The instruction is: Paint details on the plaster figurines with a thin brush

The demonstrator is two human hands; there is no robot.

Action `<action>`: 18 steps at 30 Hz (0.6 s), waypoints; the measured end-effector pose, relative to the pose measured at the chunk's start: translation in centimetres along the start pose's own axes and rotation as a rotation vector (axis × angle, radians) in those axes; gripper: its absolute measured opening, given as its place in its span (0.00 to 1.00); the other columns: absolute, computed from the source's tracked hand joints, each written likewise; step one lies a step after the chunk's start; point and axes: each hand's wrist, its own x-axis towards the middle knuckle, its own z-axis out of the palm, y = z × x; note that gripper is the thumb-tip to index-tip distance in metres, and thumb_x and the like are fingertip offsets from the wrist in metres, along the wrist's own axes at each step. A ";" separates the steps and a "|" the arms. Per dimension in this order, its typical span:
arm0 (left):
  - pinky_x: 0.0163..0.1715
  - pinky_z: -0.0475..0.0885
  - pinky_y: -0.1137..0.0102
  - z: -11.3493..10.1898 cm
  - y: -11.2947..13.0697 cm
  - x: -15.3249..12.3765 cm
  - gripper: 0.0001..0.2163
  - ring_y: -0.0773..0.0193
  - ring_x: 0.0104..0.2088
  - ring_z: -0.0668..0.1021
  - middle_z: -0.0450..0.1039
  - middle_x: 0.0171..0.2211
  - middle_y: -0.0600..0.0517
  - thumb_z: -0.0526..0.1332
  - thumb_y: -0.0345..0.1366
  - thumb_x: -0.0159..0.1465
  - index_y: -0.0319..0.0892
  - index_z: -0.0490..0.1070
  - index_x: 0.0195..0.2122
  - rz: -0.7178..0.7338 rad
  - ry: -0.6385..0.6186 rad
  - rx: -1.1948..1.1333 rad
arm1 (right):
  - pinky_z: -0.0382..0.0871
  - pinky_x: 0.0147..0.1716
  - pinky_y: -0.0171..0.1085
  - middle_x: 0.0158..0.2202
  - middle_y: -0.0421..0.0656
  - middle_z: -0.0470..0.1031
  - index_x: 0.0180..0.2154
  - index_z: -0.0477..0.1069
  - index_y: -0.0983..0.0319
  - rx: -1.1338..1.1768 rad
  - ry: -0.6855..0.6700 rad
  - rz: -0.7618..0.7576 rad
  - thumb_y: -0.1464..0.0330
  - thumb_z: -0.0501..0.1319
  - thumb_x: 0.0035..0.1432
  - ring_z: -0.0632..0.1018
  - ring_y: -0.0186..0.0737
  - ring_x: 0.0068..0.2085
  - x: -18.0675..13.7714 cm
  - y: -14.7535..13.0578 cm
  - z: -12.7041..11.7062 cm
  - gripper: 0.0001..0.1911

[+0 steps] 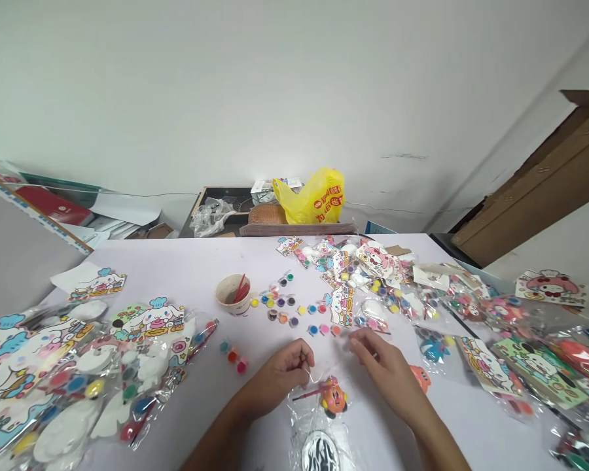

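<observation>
My left hand (290, 371) is closed, its curled fingers at the upper left corner of a clear plastic bag (341, 435). In or on the bag lie a painted orange figure (334, 398) and a thin dark red paintbrush (310, 394). Lower in the bag is a round black-and-silver piece (321, 451). My right hand (379, 361) hovers to the right of the bag, thumb and fingers loosely apart, with nothing visible in it. Just beyond its fingertips are small paint pots (324, 330). A second orange piece (421, 377) is partly hidden behind my right wrist.
A paper cup (233, 294) holds red brushes. Three joined paint pots (233, 356) lie left of my hands. Bagged white figures and cards (98, 360) pile up at left; more packs (436, 301) spread along the right. A yellow plastic bag (319, 197) stands behind the table.
</observation>
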 end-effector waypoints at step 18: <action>0.44 0.61 0.67 0.0 -0.1 -0.3 0.11 0.63 0.37 0.71 0.66 0.30 0.56 0.58 0.28 0.57 0.43 0.63 0.41 0.088 -0.051 -0.096 | 0.67 0.38 0.38 0.37 0.43 0.75 0.34 0.63 0.57 0.167 0.126 -0.066 0.55 0.50 0.66 0.75 0.43 0.38 -4.8 0.4 1.7 0.15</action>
